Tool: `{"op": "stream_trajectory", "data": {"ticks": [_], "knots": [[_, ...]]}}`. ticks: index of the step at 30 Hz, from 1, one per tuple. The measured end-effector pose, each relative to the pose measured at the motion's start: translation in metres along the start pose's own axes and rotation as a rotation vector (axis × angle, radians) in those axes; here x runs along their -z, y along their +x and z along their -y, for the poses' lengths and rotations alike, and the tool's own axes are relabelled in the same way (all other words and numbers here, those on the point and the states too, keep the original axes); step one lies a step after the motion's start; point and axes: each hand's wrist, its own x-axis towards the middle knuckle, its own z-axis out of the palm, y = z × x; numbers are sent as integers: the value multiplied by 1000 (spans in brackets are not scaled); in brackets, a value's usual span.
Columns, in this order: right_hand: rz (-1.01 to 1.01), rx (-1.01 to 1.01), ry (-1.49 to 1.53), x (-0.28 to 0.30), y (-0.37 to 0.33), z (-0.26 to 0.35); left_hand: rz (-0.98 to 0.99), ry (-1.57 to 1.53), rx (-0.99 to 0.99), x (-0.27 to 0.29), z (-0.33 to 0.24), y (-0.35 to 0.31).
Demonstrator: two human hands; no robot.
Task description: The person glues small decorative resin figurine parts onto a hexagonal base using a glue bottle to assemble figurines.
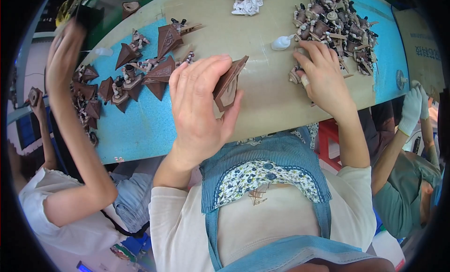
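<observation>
My left hand (pixel 199 101) grips a dark brown, angular base piece (pixel 228 88) between thumb and fingers, tilted so a lighter tan, hollow-looking face shows. Over the tan tabletop, my right hand (pixel 323 77) has its fingers curled at a small beige figurine (pixel 295 75), partly hidden by the thumb and fingers. A light band wraps one of its fingers. Just beyond that hand lies a small white squeeze bottle (pixel 281 43) with a thin nozzle. A heap of small painted figurines (pixel 335 26), beige, brown and black, spreads at the far right.
Brown angular bases with figurines on them (pixel 159 75) stand on a blue mat (pixel 136 140) at left. A crumpled white cloth (pixel 246 1) lies at the far edge. One co-worker's arm (pixel 70 108) reaches in at left; another's gloved hand (pixel 410 110) is at right.
</observation>
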Motion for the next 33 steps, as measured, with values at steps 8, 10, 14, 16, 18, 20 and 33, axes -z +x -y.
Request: {"op": "stream_trajectory", "data": {"ticks": [8,10,14,16,18,20,33], "knots": [[94,74,-28,2,-2,1,-461,-196,-99,-24,9,-4],[157,64,-27,4,0,0,-456,-151,-96,-20,7,-3],[203,133,12,7,0,1,-571,-198,-89,-25,10,-2],[207,169,-5,10,2,2,-610,-230,-74,-25,13,-2],[253,173,14,14,4,3,-649,-266,-59,-26,13,-2],[247,164,50,15,4,5,-694,-438,-33,-28,14,-2],[-40,-50,388,-5,-8,14,-491,-982,199,-30,9,-16]]}}
